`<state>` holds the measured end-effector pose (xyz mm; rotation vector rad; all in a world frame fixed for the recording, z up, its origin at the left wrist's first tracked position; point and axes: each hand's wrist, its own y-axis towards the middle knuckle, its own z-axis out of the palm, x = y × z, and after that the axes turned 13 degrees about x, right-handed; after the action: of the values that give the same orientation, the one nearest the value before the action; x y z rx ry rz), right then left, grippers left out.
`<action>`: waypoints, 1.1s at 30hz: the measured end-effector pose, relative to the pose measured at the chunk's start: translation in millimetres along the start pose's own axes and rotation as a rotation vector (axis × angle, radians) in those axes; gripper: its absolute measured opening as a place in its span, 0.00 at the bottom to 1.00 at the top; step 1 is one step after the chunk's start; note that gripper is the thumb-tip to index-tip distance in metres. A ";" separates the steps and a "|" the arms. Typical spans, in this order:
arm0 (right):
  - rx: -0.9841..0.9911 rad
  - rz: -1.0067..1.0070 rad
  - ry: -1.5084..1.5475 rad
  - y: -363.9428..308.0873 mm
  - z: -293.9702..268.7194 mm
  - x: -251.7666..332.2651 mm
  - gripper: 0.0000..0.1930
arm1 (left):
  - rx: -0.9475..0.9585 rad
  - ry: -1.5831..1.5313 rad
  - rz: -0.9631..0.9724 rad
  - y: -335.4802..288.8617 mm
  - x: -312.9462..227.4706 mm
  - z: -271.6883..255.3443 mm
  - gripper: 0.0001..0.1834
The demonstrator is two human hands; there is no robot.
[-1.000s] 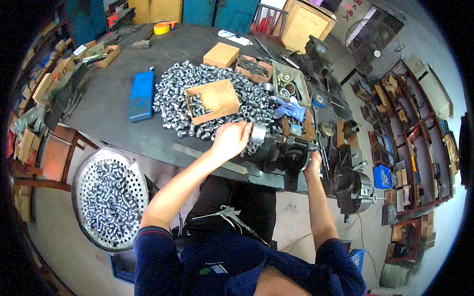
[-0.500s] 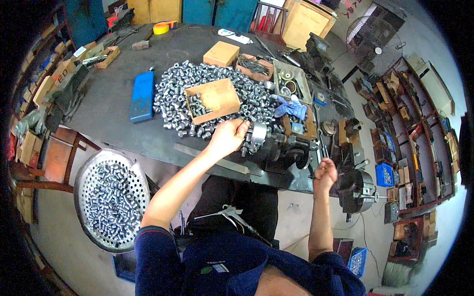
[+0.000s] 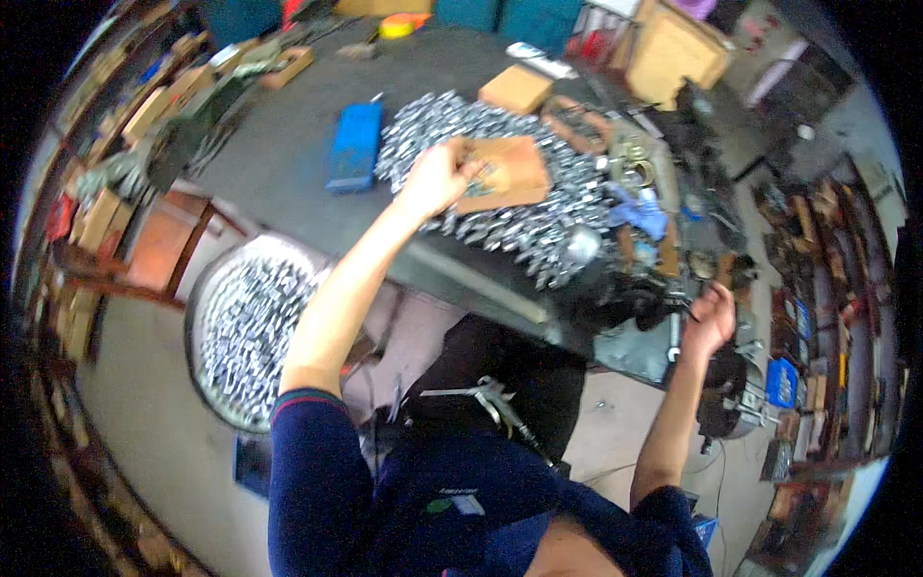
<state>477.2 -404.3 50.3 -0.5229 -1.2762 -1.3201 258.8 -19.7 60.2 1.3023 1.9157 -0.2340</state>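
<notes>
My left hand (image 3: 435,181), blurred, is over the left edge of a small open cardboard box (image 3: 519,173). Its fingers are pinched together; whatever is in them cannot be made out. A few small metal parts lie inside the box, which sits on a broad pile of shiny metal fittings (image 3: 423,125). My right hand (image 3: 710,319) hovers at the right end of the bench, fingers loosely bent and apart, nothing visible in them. Nearest to it is a dark bench machine (image 3: 625,300) with a round silver chuck (image 3: 582,245) facing the pile.
A blue box (image 3: 355,146) lies left of the pile, with a closed cardboard box (image 3: 515,89) behind it. A perforated round metal pan (image 3: 204,375) of fittings stands at lower left. Blue gloves (image 3: 642,213) lie right of the pile. An air gun (image 3: 492,396) is near my lap.
My left hand has left the machine's chuck and moved left to the open cardboard box. My right hand's fingers have loosened. The whole view has shifted and blurred.
</notes>
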 end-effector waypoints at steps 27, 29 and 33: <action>-0.004 0.334 0.175 -55.7 -56.0 -72.2 0.12 | 0.077 0.557 -0.560 -244.0 128.2 -69.3 0.04; -0.008 0.350 0.205 -54.5 -53.5 -69.7 0.11 | -0.063 -0.435 -0.525 -221.6 98.7 -67.2 0.07; -0.030 0.405 0.208 -52.1 -54.2 -66.6 0.09 | 0.129 -0.798 -0.327 -163.7 22.8 -34.2 0.10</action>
<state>466.5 -438.1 -43.7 -0.6109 -0.9220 -1.0238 98.9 -59.5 23.6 0.7751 1.4065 -0.9077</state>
